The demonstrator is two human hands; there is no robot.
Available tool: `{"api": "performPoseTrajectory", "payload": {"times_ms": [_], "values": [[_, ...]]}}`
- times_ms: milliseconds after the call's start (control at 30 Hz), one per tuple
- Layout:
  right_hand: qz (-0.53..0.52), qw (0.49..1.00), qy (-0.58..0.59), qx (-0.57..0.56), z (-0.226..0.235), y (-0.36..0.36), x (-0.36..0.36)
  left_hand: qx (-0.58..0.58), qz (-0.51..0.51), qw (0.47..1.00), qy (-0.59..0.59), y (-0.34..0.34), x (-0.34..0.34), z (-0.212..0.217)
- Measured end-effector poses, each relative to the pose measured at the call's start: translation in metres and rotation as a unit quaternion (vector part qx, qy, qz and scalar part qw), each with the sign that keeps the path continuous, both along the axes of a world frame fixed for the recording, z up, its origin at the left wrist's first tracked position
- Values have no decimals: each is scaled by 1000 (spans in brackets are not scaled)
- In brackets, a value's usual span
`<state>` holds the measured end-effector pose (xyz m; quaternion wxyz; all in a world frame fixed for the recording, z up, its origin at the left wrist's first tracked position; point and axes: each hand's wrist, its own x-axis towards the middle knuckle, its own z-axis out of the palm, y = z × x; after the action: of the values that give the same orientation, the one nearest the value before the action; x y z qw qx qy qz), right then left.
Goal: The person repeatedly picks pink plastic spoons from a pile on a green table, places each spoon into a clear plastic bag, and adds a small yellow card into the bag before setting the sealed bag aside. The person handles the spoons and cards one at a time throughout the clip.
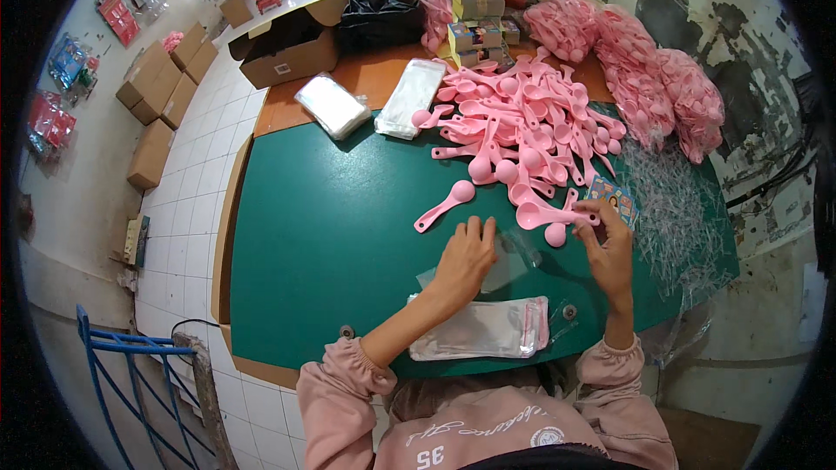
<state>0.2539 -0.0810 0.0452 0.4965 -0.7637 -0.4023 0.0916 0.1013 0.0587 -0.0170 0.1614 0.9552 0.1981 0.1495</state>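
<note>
My left hand [466, 257] lies palm down on a clear plastic bag [509, 261] on the green table mat [322, 235]. My right hand [610, 248] grips pink plastic spoons [544, 216] by their handles, together with a small printed card [614, 198]. A large pile of pink spoons [522, 117] spreads across the mat beyond my hands. One loose pink spoon [444, 205] lies apart to the left. A stack of packed bags with pink edges [483, 329] rests near the table's front edge.
Stacks of clear bags [333, 104] [411, 96] lie at the far left of the table. Big bags of pink spoons [644, 78] sit at right, above a heap of thin clear strips [675, 209]. Cardboard boxes [292, 48] stand behind. A blue metal frame [139, 383] stands at lower left.
</note>
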Motion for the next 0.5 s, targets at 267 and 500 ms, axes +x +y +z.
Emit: {"api": "performPoseTrajectory", "payload": {"times_ms": [267, 500], "values": [[55, 994, 7, 91, -7, 42, 26, -415, -16, 909, -15, 42, -9, -2], [70, 985, 81, 136, -24, 65, 17, -653, -10, 740, -162, 59, -19, 13]]}}
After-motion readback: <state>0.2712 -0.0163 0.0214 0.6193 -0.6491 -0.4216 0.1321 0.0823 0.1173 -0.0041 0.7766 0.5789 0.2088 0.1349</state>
